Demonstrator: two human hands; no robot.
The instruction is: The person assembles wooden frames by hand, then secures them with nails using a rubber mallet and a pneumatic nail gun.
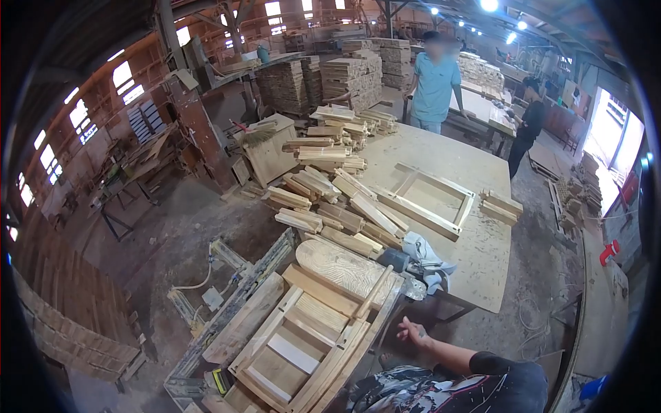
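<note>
My right hand (414,332) is above the floor beside the workbench's near edge. Its fingers look loosely apart, with nothing seen in them. My left hand is out of view. Closest to the right hand is a clamping bench (237,281) with a metal-edged frame. On it lies a wooden frame (284,310) with several crosspieces and a pale inner slat (293,353). A round wooden stick (376,292) leans across the frame's upper right corner. A board with bold wavy grain (344,265) lies at the bench's far end. A yellow-and-black tape measure (219,380) sits at the lower left.
A large table (482,268) carries piled wooden pieces (330,186), another wooden frame (430,199) and grey cloth (425,256). A person in a light blue shirt (435,86) stands behind it. Another person in dark clothes (529,124) is farther right. Stacked timber (351,79) stands behind.
</note>
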